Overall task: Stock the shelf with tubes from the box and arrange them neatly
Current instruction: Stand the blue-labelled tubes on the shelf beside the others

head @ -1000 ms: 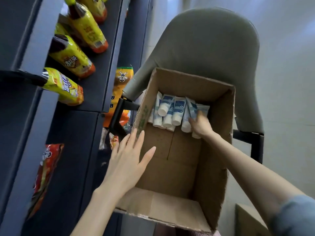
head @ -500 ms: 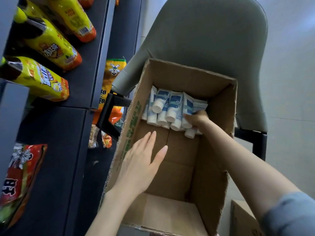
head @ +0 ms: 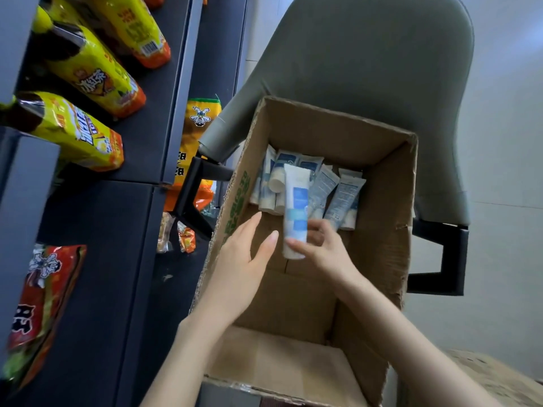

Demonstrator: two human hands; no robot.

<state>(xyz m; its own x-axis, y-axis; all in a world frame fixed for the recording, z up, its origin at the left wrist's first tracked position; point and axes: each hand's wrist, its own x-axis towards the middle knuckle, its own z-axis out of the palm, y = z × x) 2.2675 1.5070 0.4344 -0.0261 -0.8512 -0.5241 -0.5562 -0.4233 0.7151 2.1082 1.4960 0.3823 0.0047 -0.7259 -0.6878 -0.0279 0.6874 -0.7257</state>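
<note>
1. Here we see the right hand (head: 320, 251) inside the box (head: 382, 201), thumb and fingers curled round the lower end of one tube (head: 296, 212).
2. The tube is white with blue bands. It is held upright above the box floor, its flat end towards the far wall.
3. The left hand (head: 244, 265) is also in the box, near the left wall. Its fingers are straight and close together and hold nothing, with the fingertips just beside the tube.
4. We count several more tubes (head: 338, 195) lying packed against the far wall, behind the held one.
5. The box is open-topped cardboard and stands in front of a grey chair (head: 367, 69).
6. The dark shelf (head: 97, 259) is at the left, beside the box. It carries yellow bottles (head: 88, 71) higher up and a red bag (head: 41, 304) lower down.
</note>
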